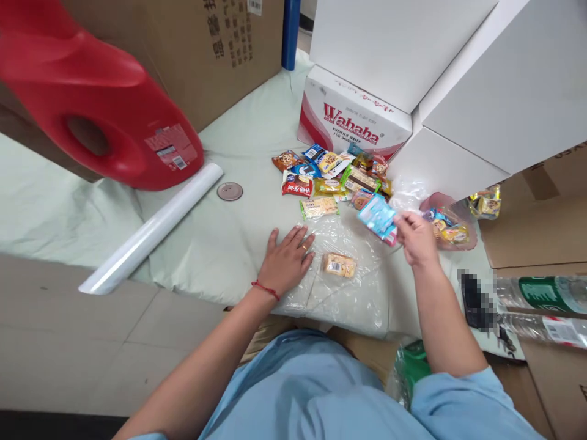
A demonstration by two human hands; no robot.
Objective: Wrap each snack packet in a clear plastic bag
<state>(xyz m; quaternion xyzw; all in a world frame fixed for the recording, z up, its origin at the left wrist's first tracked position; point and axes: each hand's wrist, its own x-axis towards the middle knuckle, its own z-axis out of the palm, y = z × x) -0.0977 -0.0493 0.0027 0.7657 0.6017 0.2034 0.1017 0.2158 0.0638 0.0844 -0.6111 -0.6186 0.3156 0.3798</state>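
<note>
My right hand [416, 237] pinches the edge of a light-blue snack packet [376, 215], lifted slightly over the front of a snack pile. Fingers spread, my left hand [288, 256] lies flat on a clear plastic bag [353, 299] on the cloth. On that bag rests a small wrapped pastry [339, 265]. Just beyond my left fingertips is a cracker packet [320, 208] with green ends. The pile behind holds several packets, among them a red one [297, 183] and a yellow one [328, 186]. A pink container [458, 238] with more snacks sits right of my right hand.
A Wahaha water carton [353, 116] and white boxes [499, 85] stand behind the snacks. At left are a red jug [101, 104], a white roll [153, 229] and a round brown disc [230, 191]. Plastic bottles [545, 293] lie at far right.
</note>
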